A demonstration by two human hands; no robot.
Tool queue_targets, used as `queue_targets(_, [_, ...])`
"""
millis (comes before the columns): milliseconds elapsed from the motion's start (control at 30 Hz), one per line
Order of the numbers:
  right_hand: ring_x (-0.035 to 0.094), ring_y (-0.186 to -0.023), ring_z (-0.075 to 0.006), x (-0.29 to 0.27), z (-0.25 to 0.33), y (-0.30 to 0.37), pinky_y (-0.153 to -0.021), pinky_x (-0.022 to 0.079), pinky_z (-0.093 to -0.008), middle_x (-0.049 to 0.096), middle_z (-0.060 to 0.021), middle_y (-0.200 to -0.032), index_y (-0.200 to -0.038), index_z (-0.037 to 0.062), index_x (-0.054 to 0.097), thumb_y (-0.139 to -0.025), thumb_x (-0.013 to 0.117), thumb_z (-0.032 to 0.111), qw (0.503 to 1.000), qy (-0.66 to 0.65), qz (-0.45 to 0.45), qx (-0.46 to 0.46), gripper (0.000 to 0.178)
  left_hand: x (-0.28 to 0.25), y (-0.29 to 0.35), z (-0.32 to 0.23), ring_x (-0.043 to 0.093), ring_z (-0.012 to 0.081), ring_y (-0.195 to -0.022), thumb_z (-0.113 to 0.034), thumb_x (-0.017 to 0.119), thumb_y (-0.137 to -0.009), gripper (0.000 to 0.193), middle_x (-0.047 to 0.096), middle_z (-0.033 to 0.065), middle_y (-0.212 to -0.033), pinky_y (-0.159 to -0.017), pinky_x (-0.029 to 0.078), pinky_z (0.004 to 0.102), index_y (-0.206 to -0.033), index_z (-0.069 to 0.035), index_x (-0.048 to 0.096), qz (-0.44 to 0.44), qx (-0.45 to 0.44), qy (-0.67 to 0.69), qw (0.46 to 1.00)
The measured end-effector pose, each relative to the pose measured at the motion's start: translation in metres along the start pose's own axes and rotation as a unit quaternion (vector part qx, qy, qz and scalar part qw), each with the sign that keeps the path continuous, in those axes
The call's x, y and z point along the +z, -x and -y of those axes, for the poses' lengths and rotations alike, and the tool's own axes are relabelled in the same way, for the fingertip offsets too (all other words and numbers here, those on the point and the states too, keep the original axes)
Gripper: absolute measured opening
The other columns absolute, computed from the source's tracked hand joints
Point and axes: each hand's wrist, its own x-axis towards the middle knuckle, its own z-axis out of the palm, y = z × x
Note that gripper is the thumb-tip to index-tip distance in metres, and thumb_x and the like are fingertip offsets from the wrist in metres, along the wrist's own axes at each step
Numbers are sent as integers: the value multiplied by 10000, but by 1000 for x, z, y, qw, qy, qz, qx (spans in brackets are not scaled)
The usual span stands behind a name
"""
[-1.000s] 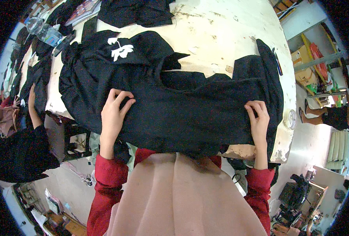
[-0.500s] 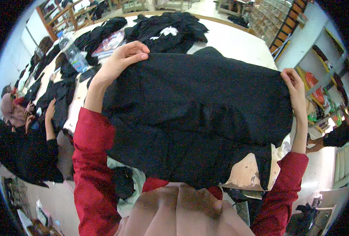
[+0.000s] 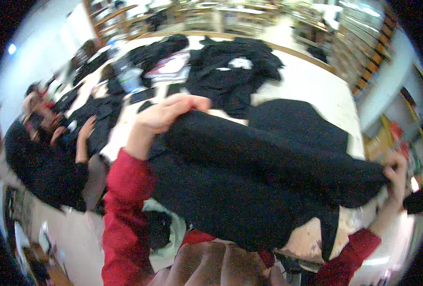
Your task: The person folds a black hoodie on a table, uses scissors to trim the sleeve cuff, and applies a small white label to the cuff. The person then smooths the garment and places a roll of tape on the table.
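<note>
Left hand [image 3: 166, 114] and right hand [image 3: 396, 172] are pinching black cloth [image 3: 249, 190], both grips closed; even tension should be limiting creases.

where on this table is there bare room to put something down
The widest bare patch is the pale tabletop between its right edge and the black garment with a white print, beyond the raised black cloth. The left side is crowded: clear plastic bottle, colourful printed papers, heaped black garments.
</note>
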Motion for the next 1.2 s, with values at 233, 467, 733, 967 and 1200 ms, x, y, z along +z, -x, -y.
queue_targets(233, [526, -799, -129, 73, -39, -51, -798, 422, -260, 583, -18, -791, -864, 6, 614, -897, 650, 189, 990, 108, 17, 87, 189, 16, -58, 17, 617, 79, -874, -292, 678, -899, 239, 675, -14, -925, -794, 495, 245, -975, -66, 679, -126, -142, 30, 981])
queue_targets(467, [577, -837, -100, 267, 57, 27, -788, 464, -260, 633, -39, -854, -961, -5, 614, -936, 620, 110, 999, 29, -6, 24, 118, 184, -62, 96, 566, 73, -730, -167, 686, -888, 179, 643, 28, -786, -643, 480, 262, -859, 3, 640, -327, 60, -21, 943])
queue_targets(733, [667, -819, -279, 299, 58, 95, -736, 521, -348, 673, -145, -936, -988, -5, 628, -900, 641, 65, 998, 68, -5, 16, 114, 240, -18, 120, 610, 81, -892, -74, 647, -909, 154, 641, 36, -941, -776, 527, 242, -1025, 24, 614, -390, -66, 61, 916])
queue_targets(967, [647, -815, -325, 307, 62, 118, -716, 535, -390, 644, -152, -939, -1037, 12, 603, -822, 715, 73, 993, 107, -14, -54, 249, 258, 4, 106, 596, 94, -880, -40, 512, -949, 203, 653, 57, -957, -791, 501, 253, -1104, 20, 628, -369, -95, 21, 924])
queue_targets(1200, [640, -816, -297, 295, 57, 132, -680, 544, -374, 627, -125, -924, -999, 36, 603, -757, 710, 30, 993, 107, 10, -45, 264, 191, -52, 42, 647, 228, -957, -138, 592, -897, 237, 672, 157, -982, -827, 512, 312, -1069, 16, 647, -179, -42, -361, 914])
